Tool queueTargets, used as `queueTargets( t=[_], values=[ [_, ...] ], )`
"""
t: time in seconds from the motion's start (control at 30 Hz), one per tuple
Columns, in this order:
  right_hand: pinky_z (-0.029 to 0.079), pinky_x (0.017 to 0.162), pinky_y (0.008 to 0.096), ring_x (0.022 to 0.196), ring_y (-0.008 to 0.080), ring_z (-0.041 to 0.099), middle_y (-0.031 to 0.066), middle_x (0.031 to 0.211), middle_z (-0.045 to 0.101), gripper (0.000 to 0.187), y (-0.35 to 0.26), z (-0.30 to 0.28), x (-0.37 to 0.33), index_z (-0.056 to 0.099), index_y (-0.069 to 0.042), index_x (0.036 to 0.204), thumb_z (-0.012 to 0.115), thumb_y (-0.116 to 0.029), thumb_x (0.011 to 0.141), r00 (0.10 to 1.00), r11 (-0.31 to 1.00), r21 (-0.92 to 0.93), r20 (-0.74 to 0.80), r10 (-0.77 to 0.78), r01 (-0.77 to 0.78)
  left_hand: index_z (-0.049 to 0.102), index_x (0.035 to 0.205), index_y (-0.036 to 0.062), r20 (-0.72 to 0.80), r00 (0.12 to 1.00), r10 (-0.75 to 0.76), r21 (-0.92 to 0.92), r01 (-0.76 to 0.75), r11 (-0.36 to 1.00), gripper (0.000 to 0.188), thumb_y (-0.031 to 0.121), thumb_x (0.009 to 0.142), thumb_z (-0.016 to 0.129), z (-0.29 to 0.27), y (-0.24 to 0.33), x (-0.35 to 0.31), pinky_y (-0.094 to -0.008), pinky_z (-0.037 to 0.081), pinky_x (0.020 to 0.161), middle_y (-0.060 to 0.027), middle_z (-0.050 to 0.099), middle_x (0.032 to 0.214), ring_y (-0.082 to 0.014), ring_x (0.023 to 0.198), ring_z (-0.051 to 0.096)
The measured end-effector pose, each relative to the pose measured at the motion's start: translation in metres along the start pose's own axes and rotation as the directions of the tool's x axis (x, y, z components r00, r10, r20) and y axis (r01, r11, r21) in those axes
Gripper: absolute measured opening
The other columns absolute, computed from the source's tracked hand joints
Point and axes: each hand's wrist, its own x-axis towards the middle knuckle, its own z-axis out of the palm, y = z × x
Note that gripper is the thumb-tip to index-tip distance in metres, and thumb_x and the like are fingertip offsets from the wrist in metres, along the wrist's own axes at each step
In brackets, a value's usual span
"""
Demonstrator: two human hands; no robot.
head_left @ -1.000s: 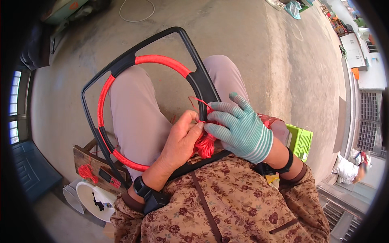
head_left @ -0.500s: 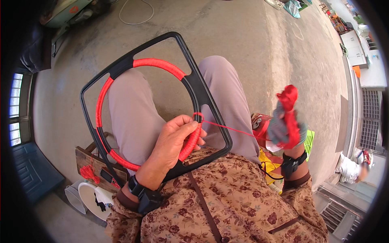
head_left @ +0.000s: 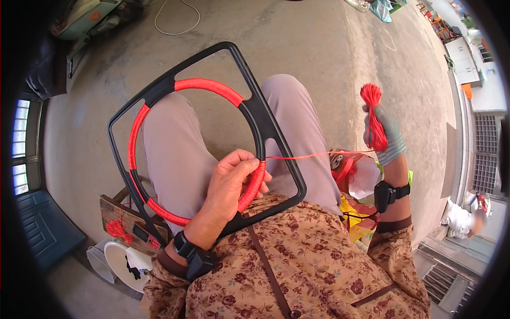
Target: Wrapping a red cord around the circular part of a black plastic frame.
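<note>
A black frame (head_left: 269,119) with a round ring inside a squarish outer rim rests over my thighs. Red cord (head_left: 210,85) covers several stretches of the ring in tight coils. My left hand (head_left: 226,183) pinches the lower right of the ring, thumb on top, where the coils end. From there a taut red strand (head_left: 319,154) runs across the outer rim to the right. My right hand (head_left: 392,141), in a grey striped glove, is raised beyond my right knee. It grips a bundle of red cord (head_left: 377,130); some of its fingers are hidden.
On a wooden board (head_left: 112,212) at the lower left lie a hank of red cord (head_left: 118,229) and a phone (head_left: 146,235). Beside it stands a white bucket (head_left: 112,258). Red and yellow bags (head_left: 351,204) sit by my right thigh, below the strand.
My right hand has swung up and away with the cord bundle. The strand has straightened toward level, and its loop around the ring has drawn in. My left hand keeps its hold.
</note>
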Motion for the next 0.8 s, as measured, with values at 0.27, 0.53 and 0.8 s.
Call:
queueTargets(
  t=[0.27, 0.53, 0.8],
  values=[
    [0.048, 0.077, 0.0254, 0.084, 0.0139, 0.059, 0.0074, 0.094, 0.061, 0.040, -0.042, 0.108, -0.008, 0.053, 0.003, 0.119, 0.059, -0.018, 0.085, 0.948, 0.932, -0.200, 0.164, -0.272, 0.302, 0.054, 0.094, 0.0035, -0.062, 0.997, 0.041, 0.088, -0.036, 0.995, 0.011, 0.015, 0.092, 0.052, 0.000, -0.002, -0.003, -0.0249, 0.051, 0.048, -0.0133, 0.064, 0.076, -0.0158, 0.056, 0.062],
    [0.049, 0.074, 0.0252, 0.080, 0.0120, 0.059, 0.0066, 0.090, 0.062, 0.038, -0.044, 0.108, -0.012, 0.056, 0.003, 0.117, 0.062, -0.016, 0.085, 0.940, 0.872, -0.349, 0.114, -0.323, 0.342, 0.053, 0.095, 0.0047, -0.035, 0.998, 0.048, 0.138, -0.043, 0.990, 0.011, 0.015, 0.093, 0.052, -0.002, -0.002, -0.003, -0.0252, 0.051, 0.049, -0.0141, 0.065, 0.077, -0.0165, 0.057, 0.062],
    [0.050, 0.077, 0.0362, 0.086, 0.0293, 0.062, 0.0121, 0.091, 0.064, 0.037, -0.029, 0.178, -0.014, 0.059, -0.005, 0.111, 0.064, -0.007, 0.074, 0.730, 0.067, -0.766, 0.577, -0.367, 0.639, 0.055, 0.095, 0.0026, 0.017, 0.996, 0.085, 0.188, -0.087, 0.978, 0.008, 0.010, 0.091, 0.058, -0.002, -0.003, -0.007, -0.0238, 0.052, 0.051, -0.0107, 0.064, 0.076, -0.0139, 0.059, 0.063]
  ],
)
